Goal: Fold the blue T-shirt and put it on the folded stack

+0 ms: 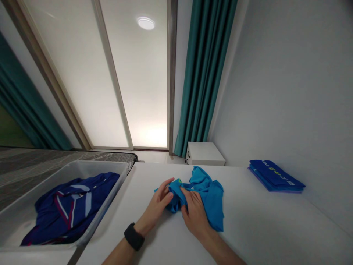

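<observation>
Main cloth (213, 200) is bright sky blue with a tiny lime-green bit, on a plain white counter (261, 224). Clothes (82, 206) in the whitish bin (93, 168) are navy with white and magenta stripes. Stack (275, 176)'s deep blue, yellow-green and pale lettering. Curtain (206, 73)'s teal, wristband (134, 236) plain black.

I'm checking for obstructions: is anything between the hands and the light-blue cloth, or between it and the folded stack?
Nothing visible is in the way. The left hand and right hand both touch the cloth; only bare table shows between it and the stack.
</observation>
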`<state>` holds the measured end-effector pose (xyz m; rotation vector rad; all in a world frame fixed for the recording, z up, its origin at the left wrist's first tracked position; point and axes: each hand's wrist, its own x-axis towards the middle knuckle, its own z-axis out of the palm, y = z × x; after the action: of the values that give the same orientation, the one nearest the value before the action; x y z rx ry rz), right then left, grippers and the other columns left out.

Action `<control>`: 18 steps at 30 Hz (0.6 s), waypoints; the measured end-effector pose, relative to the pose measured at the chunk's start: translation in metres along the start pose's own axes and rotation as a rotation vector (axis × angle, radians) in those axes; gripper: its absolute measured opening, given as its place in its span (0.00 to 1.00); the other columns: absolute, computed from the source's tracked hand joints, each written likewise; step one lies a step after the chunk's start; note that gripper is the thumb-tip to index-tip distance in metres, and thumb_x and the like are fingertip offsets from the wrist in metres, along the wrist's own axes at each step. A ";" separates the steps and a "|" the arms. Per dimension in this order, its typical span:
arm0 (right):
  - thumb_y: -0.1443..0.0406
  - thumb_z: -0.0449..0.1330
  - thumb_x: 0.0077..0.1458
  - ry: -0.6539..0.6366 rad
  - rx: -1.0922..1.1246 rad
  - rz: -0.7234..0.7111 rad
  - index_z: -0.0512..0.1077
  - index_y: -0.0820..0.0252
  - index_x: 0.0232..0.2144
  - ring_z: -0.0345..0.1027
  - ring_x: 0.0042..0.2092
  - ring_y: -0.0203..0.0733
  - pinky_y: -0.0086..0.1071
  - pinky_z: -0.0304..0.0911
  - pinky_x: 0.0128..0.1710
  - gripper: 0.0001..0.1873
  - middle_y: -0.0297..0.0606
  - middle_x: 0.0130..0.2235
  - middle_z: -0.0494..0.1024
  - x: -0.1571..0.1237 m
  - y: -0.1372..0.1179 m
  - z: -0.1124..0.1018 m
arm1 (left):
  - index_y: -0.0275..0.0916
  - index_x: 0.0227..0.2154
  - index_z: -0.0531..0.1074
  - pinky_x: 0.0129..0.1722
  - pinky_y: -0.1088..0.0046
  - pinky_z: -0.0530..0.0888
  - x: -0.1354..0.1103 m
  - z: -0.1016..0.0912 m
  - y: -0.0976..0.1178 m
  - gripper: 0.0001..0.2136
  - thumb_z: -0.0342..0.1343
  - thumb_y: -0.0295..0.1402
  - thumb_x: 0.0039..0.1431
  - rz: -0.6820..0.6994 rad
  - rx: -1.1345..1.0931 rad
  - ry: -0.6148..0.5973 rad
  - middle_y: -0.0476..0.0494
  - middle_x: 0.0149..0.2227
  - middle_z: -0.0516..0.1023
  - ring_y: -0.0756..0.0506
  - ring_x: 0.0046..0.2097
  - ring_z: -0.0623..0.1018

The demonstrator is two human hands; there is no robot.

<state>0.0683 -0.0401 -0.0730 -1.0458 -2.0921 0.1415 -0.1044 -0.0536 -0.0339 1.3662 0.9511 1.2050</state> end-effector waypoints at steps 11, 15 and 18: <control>0.63 0.48 0.62 0.159 0.334 0.324 0.70 0.60 0.47 0.74 0.38 0.43 0.34 0.68 0.39 0.16 0.39 0.40 0.80 0.011 0.011 -0.033 | 0.42 0.55 0.68 0.56 0.56 0.63 0.003 -0.010 -0.018 0.23 0.50 0.23 0.55 0.284 1.026 -0.005 0.40 0.50 0.76 0.40 0.52 0.72; 0.58 0.49 0.63 0.130 0.307 0.330 0.72 0.59 0.46 0.75 0.39 0.45 0.36 0.69 0.40 0.18 0.41 0.41 0.80 0.015 0.019 -0.040 | 0.43 0.46 0.73 0.52 0.59 0.63 0.003 -0.015 -0.011 0.16 0.52 0.26 0.55 0.266 1.141 -0.050 0.42 0.45 0.77 0.40 0.49 0.73; 0.58 0.49 0.63 0.176 0.287 0.331 0.69 0.59 0.52 0.74 0.45 0.47 0.38 0.69 0.44 0.20 0.43 0.48 0.78 0.017 0.028 -0.042 | 0.43 0.44 0.75 0.51 0.59 0.63 0.002 -0.016 -0.006 0.15 0.52 0.25 0.54 0.293 1.146 -0.073 0.42 0.43 0.77 0.40 0.47 0.73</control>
<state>0.1087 -0.0192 -0.0460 -1.1714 -1.6713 0.4811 -0.1196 -0.0475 -0.0405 2.4836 1.5179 0.7665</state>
